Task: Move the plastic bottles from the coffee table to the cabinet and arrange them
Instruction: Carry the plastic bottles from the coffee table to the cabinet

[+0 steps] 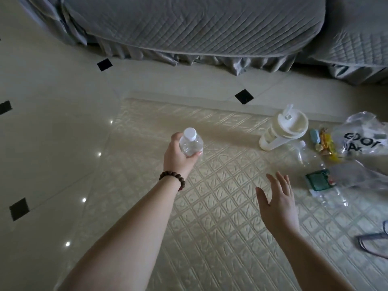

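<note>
1. You are gripping a clear plastic bottle (pixel 190 144) with a white cap in your left hand (pixel 177 155), fingers wrapped around its body, holding it upright above the left part of the coffee table (pixel 210 206).
2. Your right hand (pixel 277 204) is hovering over the table with its fingers spread, touching nothing.
3. A beaded bracelet (pixel 172 179) is circling your left wrist.
4. A white jug (pixel 281 131) is standing near the table's far edge, well apart from the held bottle.
5. Crumpled clear bottles (pixel 308 154) are lying just beside a printed plastic bag (pixel 365 137), sweets (pixel 325 143) and a green packet (pixel 318 179) at the right.
6. A grey quilted sofa (pixel 199 26) is filling the background.
</note>
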Action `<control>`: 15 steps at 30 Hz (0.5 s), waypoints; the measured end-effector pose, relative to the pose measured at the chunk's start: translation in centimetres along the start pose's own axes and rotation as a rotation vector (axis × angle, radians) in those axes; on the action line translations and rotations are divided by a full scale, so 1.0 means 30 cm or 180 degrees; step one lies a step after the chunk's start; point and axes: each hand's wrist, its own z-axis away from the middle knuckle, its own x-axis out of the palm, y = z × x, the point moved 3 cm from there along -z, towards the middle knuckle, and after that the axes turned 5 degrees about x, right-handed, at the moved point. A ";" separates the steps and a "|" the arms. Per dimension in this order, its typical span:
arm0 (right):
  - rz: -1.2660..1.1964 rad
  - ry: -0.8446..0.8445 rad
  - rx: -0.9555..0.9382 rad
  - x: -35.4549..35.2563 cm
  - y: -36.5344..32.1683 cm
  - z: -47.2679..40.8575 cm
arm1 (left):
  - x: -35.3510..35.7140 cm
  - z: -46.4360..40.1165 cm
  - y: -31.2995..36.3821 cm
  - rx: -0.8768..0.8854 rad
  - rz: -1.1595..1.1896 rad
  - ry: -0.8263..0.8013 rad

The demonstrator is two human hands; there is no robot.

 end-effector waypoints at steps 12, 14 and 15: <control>-0.0193 0.0457 0.0525 -0.168 0.319 -0.203 | 0.232 0.198 0.217 0.0790 -0.0202 -0.0514; -0.0139 0.0492 0.0508 -0.182 0.364 -0.270 | 0.281 0.230 0.246 0.0874 -0.0230 -0.0518; -0.0094 0.0503 0.0505 -0.185 0.384 -0.304 | 0.305 0.244 0.254 0.0897 -0.0242 -0.0520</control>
